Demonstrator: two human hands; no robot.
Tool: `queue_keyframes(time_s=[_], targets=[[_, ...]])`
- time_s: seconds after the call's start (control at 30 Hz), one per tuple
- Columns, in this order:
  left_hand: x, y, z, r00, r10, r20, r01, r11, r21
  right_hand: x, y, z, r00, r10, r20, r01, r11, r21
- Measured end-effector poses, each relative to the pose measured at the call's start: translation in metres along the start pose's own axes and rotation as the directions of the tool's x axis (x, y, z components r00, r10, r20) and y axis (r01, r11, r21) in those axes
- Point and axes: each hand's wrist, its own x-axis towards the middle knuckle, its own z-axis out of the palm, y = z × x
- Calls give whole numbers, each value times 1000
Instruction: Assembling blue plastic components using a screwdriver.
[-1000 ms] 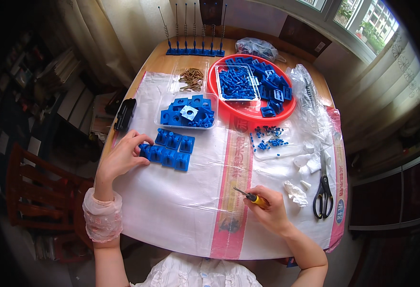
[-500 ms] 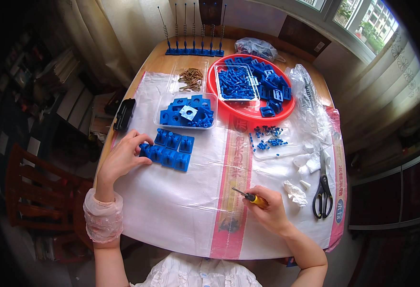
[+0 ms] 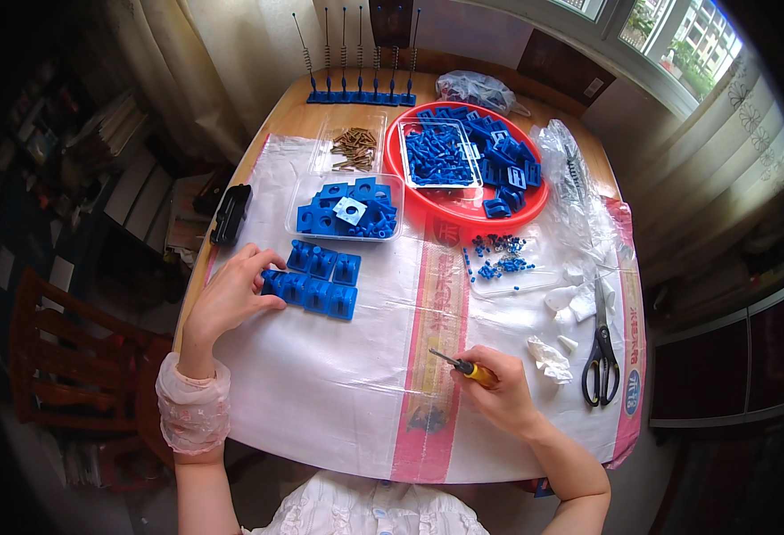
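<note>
**user1:** Blue plastic everywhere lol. Where exactly are the blocks being worked on?

**user2:** A cluster of blue blocks (image 3: 313,283) is laid out on the white plastic sheet (image 3: 321,392) covering the desk (image 3: 294,116), just below a clear tray of blue parts (image 3: 347,212). The left hand (image 3: 230,299) is rested against the cluster's left edge, fingers (image 3: 263,260) loosely spread and touching the blocks, nothing actually gripped.

**user1:** And the other hand?

**user2:** A small screwdriver (image 3: 457,364) with a yellow handle is held in the right hand (image 3: 499,397), fingers closed around it, tip pointed left and up over the sheet's red stripe. It's kept well apart from the blocks.

**user1:** What else is seen around?

**user2:** A red round basin (image 3: 535,198) full of blue pieces is set further back, a tray of brown screws (image 3: 354,149) beside it. Small blue bits (image 3: 499,259) are scattered mid-sheet, and black-handled scissors (image 3: 602,352) are lying to the right, near some crumpled white paper (image 3: 550,359).
</note>
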Motion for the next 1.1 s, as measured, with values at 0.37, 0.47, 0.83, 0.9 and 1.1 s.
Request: queue_keyframes(time_s=[0.37, 0.47, 0.83, 0.9, 1.1], targets=[[4, 14, 8, 997, -73, 21, 73, 997, -12, 0, 3, 3, 999, -25, -35, 26, 999, 27], [6, 13, 9, 999, -31, 39, 31, 1000, -2, 0, 2, 3, 999, -12, -32, 13, 999, 32], [11, 10, 17, 999, -14, 45, 16, 999, -30, 0, 2, 0, 1000, -16, 5, 15, 1000, 11], [5, 15, 13, 1000, -27, 14, 27, 999, -28, 0, 2, 0, 1000, -16, 8, 16, 1000, 8], [-37, 27, 22, 973, -26, -231, 106, 934, 342, -2, 3, 0, 999, -26, -20, 26, 999, 25]])
